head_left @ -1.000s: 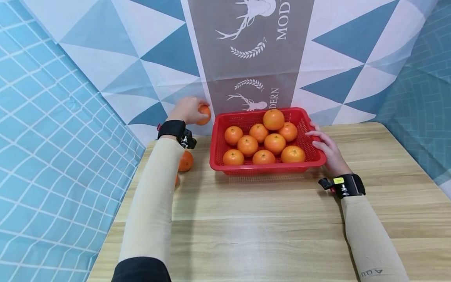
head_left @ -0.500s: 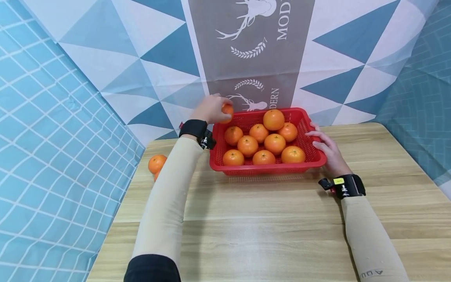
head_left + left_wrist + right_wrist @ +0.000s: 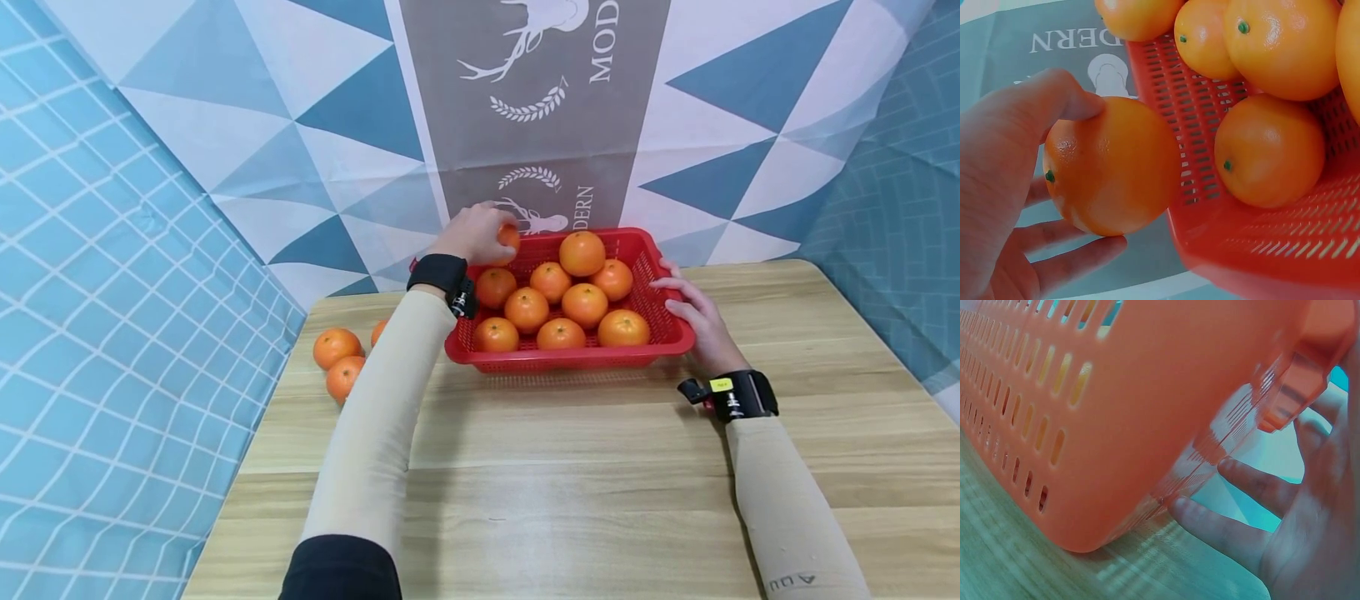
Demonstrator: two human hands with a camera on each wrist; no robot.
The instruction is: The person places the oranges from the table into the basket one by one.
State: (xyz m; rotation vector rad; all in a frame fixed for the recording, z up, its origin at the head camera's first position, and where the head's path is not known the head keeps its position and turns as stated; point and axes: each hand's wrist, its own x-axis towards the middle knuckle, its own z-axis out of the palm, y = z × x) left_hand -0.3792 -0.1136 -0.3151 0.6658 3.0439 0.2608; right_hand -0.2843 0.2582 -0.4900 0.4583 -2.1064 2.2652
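Note:
In the left wrist view, my left hand (image 3: 1029, 156) holds an orange (image 3: 1116, 165) between thumb and fingers. The head view places this hand (image 3: 476, 236) over the back left corner of a red plastic basket (image 3: 555, 358), the orange (image 3: 509, 243) just above the rim. Several oranges (image 3: 586, 306) lie in the basket, one resting higher on others at the back. My right hand (image 3: 699, 321) grips the basket's right end by the rim. Below, in the right wrist view, its fingers (image 3: 1222, 528) touch the slotted end wall (image 3: 1204, 450).
Left of the basket, loose oranges (image 3: 337, 348) lie on the wooden table (image 3: 525, 500), one partly behind my left forearm (image 3: 378, 417). A patterned cloth wall (image 3: 352, 108) rises close behind the basket. Blue tiled sheeting (image 3: 97, 333) bounds the left side.
Carrying the orange, my left hand has moved right from beside the basket to over its back left corner. The loose oranges at left have come into view. My right hand and the basket stay put.

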